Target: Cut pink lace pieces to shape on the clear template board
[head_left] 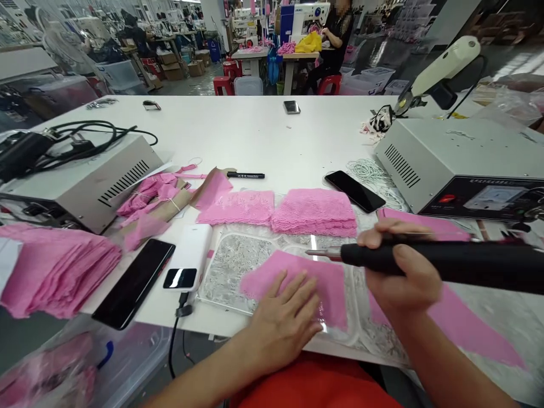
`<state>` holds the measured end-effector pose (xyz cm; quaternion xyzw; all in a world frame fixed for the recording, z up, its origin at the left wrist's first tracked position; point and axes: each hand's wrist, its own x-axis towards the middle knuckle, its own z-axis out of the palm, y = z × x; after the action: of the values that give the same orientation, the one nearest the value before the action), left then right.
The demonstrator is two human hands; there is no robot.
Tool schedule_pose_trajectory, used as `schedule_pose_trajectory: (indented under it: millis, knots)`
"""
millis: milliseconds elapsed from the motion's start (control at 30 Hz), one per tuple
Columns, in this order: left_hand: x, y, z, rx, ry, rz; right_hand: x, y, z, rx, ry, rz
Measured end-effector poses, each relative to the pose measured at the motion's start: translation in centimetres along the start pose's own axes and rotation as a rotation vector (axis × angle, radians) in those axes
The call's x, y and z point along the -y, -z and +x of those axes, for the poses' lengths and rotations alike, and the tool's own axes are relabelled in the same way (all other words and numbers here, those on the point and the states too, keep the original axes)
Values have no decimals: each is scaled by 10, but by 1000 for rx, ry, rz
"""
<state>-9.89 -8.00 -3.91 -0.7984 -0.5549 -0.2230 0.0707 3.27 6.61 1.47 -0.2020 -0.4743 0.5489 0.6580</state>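
Observation:
My left hand (287, 320) lies flat, fingers spread, on a pink fabric piece (327, 292). Beneath that fabric is a clear plastic template (233, 266) with rounded compartments. My right hand (410, 272) grips a thick black handheld tool with a slim metal tip (459, 262). Its tip points left, just above the upper edge of the fabric. A thin metal strip shows along the top of the tool by my fingers; I cannot make out what it is. Behind the template sit two stacks of pink lace pieces, the left stack (242, 208) and the taller right stack (317, 211).
Left are a white power bank (187, 255), a black phone (134, 283), a pink fabric pile (55, 269) and a grey box (80, 181). Right are another phone (356, 191), a grey metered box (463, 164) and more pink fabric (476, 326). A marker (246, 175) lies behind. A person (338, 42) sews beyond.

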Motion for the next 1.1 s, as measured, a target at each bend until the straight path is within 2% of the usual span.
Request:
schedule_pose_trajectory:
  millis: [167, 367, 1100]
  knots:
    - [10, 9, -35, -123, 190, 114, -24, -30, -7, 145, -45, 24]
    - [18, 13, -62, -192, 327, 187, -36, -36, -13, 199, -62, 16]
    - [23, 14, -73, -192, 368, 185, -38, -38, -11, 222, -44, -67]
